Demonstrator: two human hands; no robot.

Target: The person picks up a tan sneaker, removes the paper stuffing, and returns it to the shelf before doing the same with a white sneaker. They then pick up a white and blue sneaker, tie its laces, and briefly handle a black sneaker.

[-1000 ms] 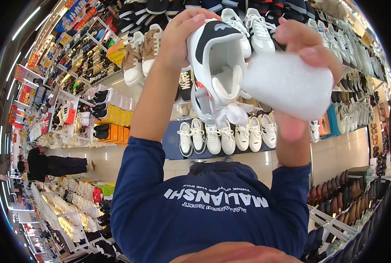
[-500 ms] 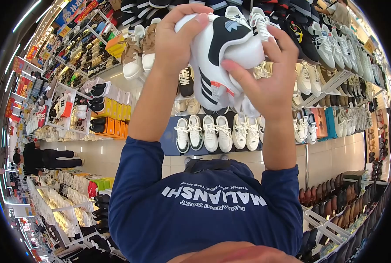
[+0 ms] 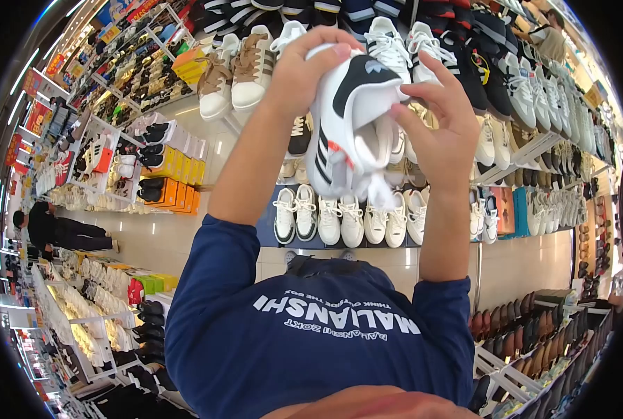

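A white sneaker point(image 3: 336, 115) with a black heel patch and black side stripes is held up in front of me, heel toward me and toe pointing down. My left hand point(image 3: 311, 66) wraps round its heel and left side, thumb on top. At the right edge of its opening, the thumb and forefinger of my right hand point(image 3: 440, 119) pinch the white collar edge, other fingers raised. The shoe's white inside shows below that pinch. A crumpled white wad point(image 3: 380, 192) hangs at its lower end, beside a red mark on the side.
Below the held shoe, a low dark bench point(image 3: 311, 243) carries a row of cream sneakers point(image 3: 352, 222). Brown-and-white sneakers point(image 3: 253, 70) and white lace-ups point(image 3: 388, 49) stand on the rack ahead. Orange shoe boxes point(image 3: 168, 197) are stacked left. A person in black point(image 3: 67, 230) stands in the left aisle.
The sneaker has tilted and shifted slightly right and down, showing more of its inside. My right hand has gone from gripping the bulging white part to pinching the collar edge.
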